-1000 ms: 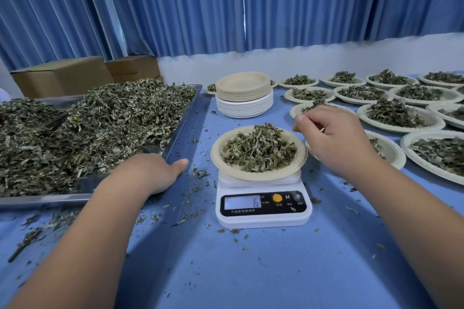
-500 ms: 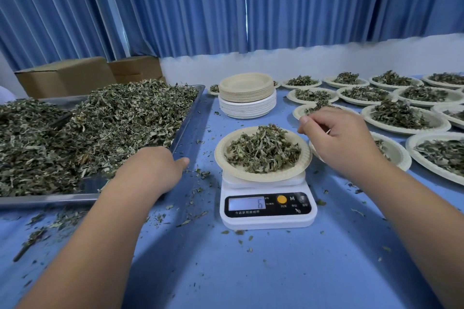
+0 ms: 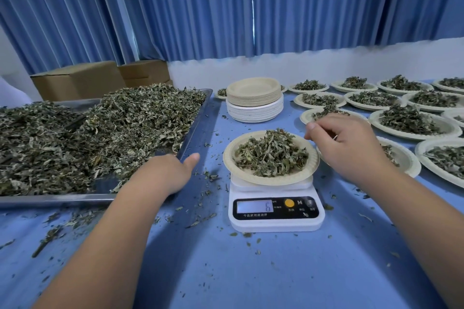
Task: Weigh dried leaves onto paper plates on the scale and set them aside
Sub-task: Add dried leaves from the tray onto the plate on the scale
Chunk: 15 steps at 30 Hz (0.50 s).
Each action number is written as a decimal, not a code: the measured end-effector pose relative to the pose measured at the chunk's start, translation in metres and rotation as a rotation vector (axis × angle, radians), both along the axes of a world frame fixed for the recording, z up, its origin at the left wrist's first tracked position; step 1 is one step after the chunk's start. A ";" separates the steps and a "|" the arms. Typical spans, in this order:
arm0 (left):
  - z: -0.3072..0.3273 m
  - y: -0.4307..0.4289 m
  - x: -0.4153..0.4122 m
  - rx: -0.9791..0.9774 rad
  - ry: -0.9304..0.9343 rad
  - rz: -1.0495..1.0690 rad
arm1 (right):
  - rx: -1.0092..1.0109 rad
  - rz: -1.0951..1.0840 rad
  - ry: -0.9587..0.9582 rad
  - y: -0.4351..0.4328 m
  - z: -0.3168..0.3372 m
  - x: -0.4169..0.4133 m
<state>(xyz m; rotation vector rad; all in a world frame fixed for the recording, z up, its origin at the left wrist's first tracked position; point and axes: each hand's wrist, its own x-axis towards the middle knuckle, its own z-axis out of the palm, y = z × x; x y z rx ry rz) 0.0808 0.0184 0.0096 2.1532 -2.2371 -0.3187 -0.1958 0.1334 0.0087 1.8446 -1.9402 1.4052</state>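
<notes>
A steel tray (image 3: 194,130) of brittle, crinkled dried leaves (image 3: 113,133) fills the table's (image 3: 251,271) left edge. The left hand (image 3: 165,173) rests at its near corner, fingers hidden, grip unclear. Mid-table, a shallow round paper plate (image 3: 271,179) sits heaped on the white scale (image 3: 276,223). The right hand (image 3: 346,148) hovers curled beside its rim, pinch uncertain; a nudge could tip the flimsy plate.

1. The left hand (image 3: 165,173) is bare, with a broad, rounded back and a short, blunt thumb.
2. The right hand (image 3: 344,143) is bare too (its thumbnail (image 3: 311,126) is plain and trimmed short).
3. The left forearm (image 3: 108,246) is bare and smooth along its whole visible length.
4. The right forearm (image 3: 414,221) is likewise bare.
</notes>
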 end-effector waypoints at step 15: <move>0.008 -0.029 0.072 -0.242 0.213 0.177 | 0.005 0.003 0.012 -0.001 0.000 -0.001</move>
